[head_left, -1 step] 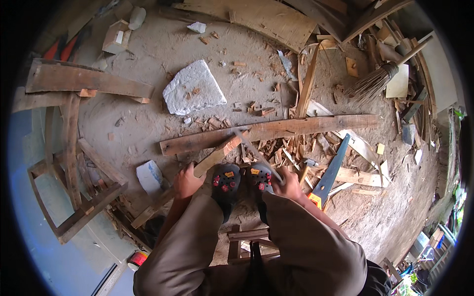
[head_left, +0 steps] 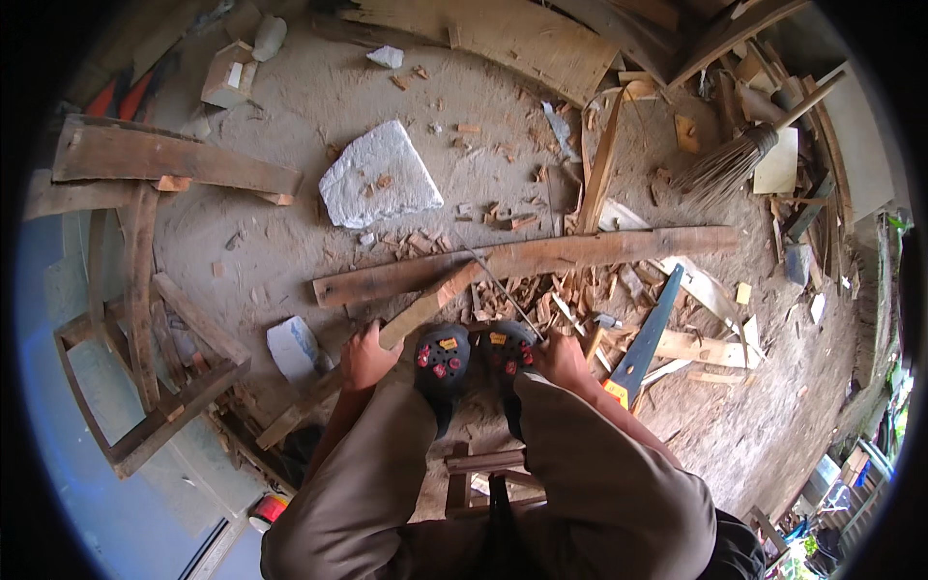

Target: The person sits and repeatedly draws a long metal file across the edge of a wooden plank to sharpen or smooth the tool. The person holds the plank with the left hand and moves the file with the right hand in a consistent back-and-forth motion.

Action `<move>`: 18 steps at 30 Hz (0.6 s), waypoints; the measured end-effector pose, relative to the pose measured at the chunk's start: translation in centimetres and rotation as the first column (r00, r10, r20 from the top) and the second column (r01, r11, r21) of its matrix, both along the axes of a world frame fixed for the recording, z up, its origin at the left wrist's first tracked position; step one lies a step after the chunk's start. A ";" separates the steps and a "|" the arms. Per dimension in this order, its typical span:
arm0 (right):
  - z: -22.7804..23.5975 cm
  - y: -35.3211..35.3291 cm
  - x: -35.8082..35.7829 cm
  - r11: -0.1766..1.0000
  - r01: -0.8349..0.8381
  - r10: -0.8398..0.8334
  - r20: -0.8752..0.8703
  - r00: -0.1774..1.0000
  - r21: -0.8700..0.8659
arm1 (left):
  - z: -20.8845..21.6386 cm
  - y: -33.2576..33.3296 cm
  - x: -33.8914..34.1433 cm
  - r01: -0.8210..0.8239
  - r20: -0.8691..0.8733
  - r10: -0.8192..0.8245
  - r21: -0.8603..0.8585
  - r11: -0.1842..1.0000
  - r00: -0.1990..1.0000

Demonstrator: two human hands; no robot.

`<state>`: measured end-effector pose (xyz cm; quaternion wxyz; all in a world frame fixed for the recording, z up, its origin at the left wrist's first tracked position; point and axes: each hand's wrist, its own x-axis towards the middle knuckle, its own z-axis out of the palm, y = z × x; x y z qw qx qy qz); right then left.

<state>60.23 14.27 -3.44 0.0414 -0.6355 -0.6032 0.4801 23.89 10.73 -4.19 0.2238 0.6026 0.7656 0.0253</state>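
Observation:
My left hand (head_left: 369, 356) is closed around the near end of a short wooden piece (head_left: 425, 307). The piece slants away to the right, its far end over a long brown board (head_left: 570, 251) lying on the ground. In my right hand (head_left: 563, 360), fingers wrapped, is a long thin blade (head_left: 505, 294), seen nearly edge-on. The blade crosses close to the far end of the wooden piece; whether they touch I cannot tell. Its handle is hidden in my fist. Between my hands are my dark clogs.
Right of my right hand lie a handsaw (head_left: 650, 333) and a hammer (head_left: 607, 321) among wood chips. A white stone-like slab (head_left: 379, 176) lies beyond the board. Wooden frames (head_left: 145, 290) stand at left, and a stick broom (head_left: 730, 159) leans at far right.
The blade, smeared by motion before, now shows sharp and thinner, its angle turned slightly. My right hand has shifted a little; my left hand and the wooden piece stay put.

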 end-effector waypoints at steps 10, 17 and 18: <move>3.7 -0.3 -0.9 0.994 0.111 -0.104 -0.233 0.967 0.017 | 1.0 1.6 0.0 0.018 0.030 -0.016 -0.073 0.997 0.999; 3.1 0.6 -0.6 0.995 0.078 -0.074 0.055 0.996 -0.069 | 1.7 -0.3 -0.1 0.018 -0.047 -0.022 -0.103 0.995 0.999; 5.6 1.3 -1.5 0.991 0.123 -0.124 -0.016 0.992 -0.042 | 1.4 0.0 0.0 0.015 -0.044 -0.019 -0.078 0.997 0.999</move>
